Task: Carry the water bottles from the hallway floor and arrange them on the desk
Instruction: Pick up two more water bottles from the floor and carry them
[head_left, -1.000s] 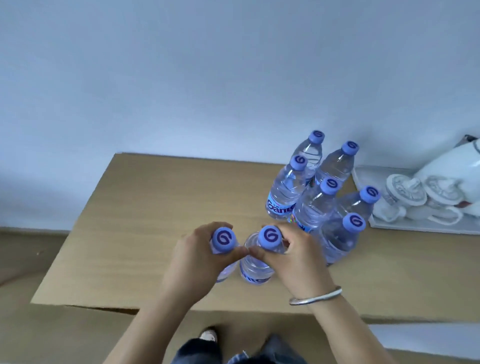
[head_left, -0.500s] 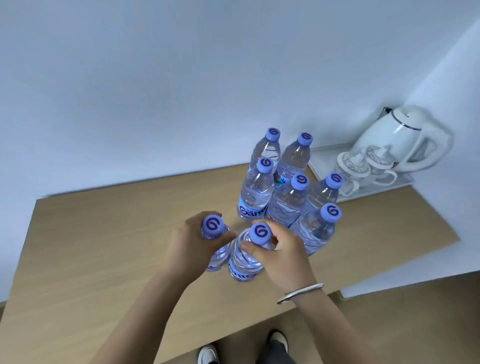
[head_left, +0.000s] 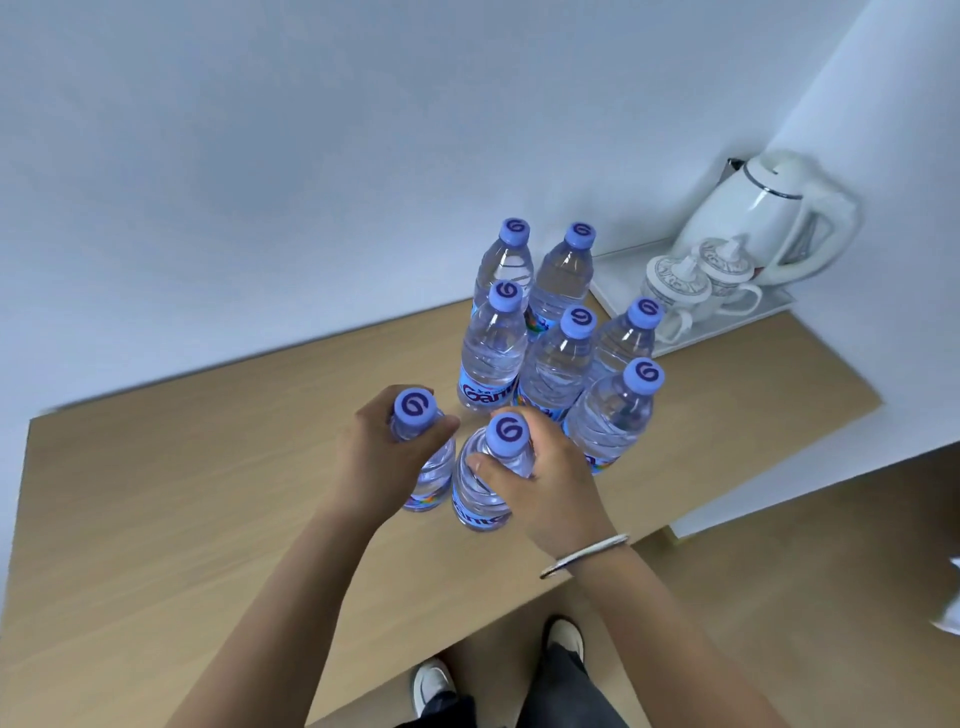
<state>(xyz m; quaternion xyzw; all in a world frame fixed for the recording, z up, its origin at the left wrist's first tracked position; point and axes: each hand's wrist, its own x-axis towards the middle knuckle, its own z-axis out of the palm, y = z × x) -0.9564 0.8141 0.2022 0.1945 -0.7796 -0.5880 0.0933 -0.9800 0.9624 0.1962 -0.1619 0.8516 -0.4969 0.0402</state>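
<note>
Two clear water bottles with purple caps stand upright on the wooden desk (head_left: 156, 519), side by side near its middle. My left hand (head_left: 374, 457) is wrapped around the neck of the left bottle (head_left: 434, 473). My right hand (head_left: 545, 483), with a silver bangle on the wrist, grips the neck of the right bottle (head_left: 475, 488). Just behind them a tight cluster of several more capped bottles (head_left: 556, 364) stands upright against the wall.
At the desk's far right corner a white tray (head_left: 613, 275) holds a white electric kettle (head_left: 769, 218) and two lidded white cups (head_left: 675, 286). A white wall runs along the back and right. My shoes (head_left: 431, 686) show below the desk's front edge.
The view has swung left and tilted, bringing the kettle into sight. Both hands keep their grip on the two front bottles, which stay beside the cluster.
</note>
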